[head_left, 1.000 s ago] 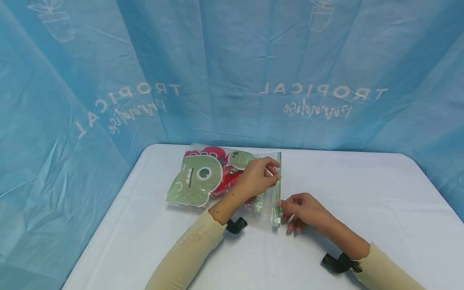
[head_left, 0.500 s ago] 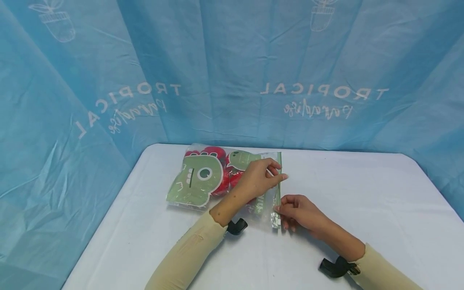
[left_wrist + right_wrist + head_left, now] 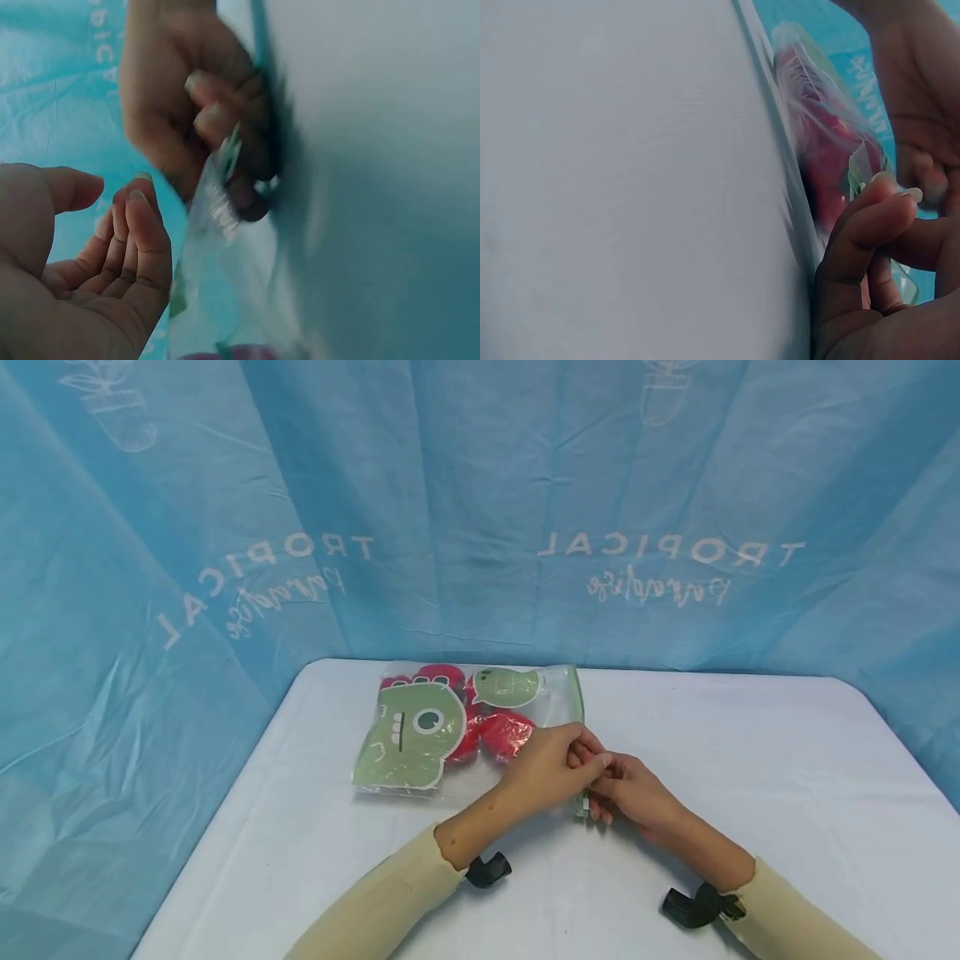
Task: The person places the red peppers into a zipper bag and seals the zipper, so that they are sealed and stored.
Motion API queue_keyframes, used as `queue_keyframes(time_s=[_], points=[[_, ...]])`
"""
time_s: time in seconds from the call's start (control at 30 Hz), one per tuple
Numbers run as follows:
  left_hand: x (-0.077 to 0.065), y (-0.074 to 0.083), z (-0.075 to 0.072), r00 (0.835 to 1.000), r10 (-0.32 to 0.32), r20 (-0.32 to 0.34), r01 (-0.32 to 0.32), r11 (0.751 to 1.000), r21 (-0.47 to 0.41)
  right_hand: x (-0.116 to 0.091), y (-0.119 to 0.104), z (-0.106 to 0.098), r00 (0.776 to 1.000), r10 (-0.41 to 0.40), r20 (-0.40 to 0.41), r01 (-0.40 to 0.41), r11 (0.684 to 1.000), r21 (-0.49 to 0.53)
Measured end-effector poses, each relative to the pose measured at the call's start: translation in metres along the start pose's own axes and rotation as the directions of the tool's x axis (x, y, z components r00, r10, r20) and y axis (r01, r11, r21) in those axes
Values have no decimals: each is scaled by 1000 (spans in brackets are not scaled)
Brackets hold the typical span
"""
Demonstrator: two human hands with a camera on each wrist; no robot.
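A clear zip bag (image 3: 480,781), printed with a green one-eyed dinosaur and holding red things, lies flat on the table. Its zip edge with a green strip faces right, and a small white slider (image 3: 586,805) shows near the front corner. My right hand (image 3: 637,793) pinches this edge between thumb and fingers; in the left wrist view the bag's edge (image 3: 225,161) rises into its fingers. Just over the same edge is my left hand (image 3: 551,768), its fingertips close to the right hand's. The left wrist view shows a gap between its thumb and loosely bent fingers (image 3: 146,232).
A white cloth covers the table (image 3: 750,760). Blue curtains (image 3: 480,510) with white lettering hang behind it and at the sides. A black wrist mount (image 3: 487,870) sits under the left sleeve, another wrist mount (image 3: 693,907) at the right.
My left hand has come down along the zip edge from its upper part to beside the right hand. The right hand has closed on the edge, and the bag has shifted slightly right.
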State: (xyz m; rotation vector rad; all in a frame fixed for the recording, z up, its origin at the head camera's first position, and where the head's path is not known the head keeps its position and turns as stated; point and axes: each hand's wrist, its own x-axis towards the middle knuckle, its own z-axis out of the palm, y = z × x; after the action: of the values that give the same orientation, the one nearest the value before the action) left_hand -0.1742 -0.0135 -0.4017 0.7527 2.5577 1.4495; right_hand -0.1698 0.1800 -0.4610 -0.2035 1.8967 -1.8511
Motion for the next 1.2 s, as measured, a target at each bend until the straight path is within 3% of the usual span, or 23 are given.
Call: queue_keyframes(time_s=[0.2, 0.3, 0.37, 0.43, 0.5, 0.6, 0.7, 0.73, 0.8, 0.87, 1.03, 1.2], points=[[-29, -12, 6, 999, -37, 32, 39, 998, -40, 0, 0, 0, 1000, -10, -5, 10, 1000, -5], [-42, -21, 7, 990, -100, 99, 111, 987, -116, 1, -1, 0, 1000, -9, -21, 8, 1000, -16], [-50, -24, 7, 975, -153, 162, 184, 962, -200, 1, -1, 0, 1000, -9, -25, 9, 1000, -21], [-57, -26, 6, 948, -213, 237, 278, 915, -291, 3, -1, 1, 1000, -7, -29, 6, 1000, -24], [-62, -28, 4, 915, -261, 307, 370, 847, -383, 3, -1, 2, 999, -4, -31, 3, 1000, -30], [-64, -30, 1, 858, -294, 422, 490, 714, -499, 4, 0, 3, 1000, 5, -29, -5, 1000, -29], [-65, -31, 3, 825, -320, 466, 561, 568, -602, 5, 0, 3, 1000, 14, -21, -15, 999, -30], [-66, -30, 4, 825, -331, 459, 565, 526, -636, 5, 0, 3, 1000, 15, -14, -15, 999, -30], [-68, -28, 10, 840, -363, 404, 539, 461, -705, 5, 0, 2, 1000, 17, -10, -17, 999, -30], [-70, -25, 17, 855, -401, 328, 490, 424, -761, 4, 0, 2, 1000, 11, -4, -11, 999, -33], [-73, -22, 31, 871, -458, 178, 387, 417, -822, 4, 1, 1, 1000, 6, -1, -6, 999, -31], [-74, -27, 35, 854, -518, 40, 300, 428, -853, 3, 0, 2, 1000, 12, 5, -12, 999, -40]])
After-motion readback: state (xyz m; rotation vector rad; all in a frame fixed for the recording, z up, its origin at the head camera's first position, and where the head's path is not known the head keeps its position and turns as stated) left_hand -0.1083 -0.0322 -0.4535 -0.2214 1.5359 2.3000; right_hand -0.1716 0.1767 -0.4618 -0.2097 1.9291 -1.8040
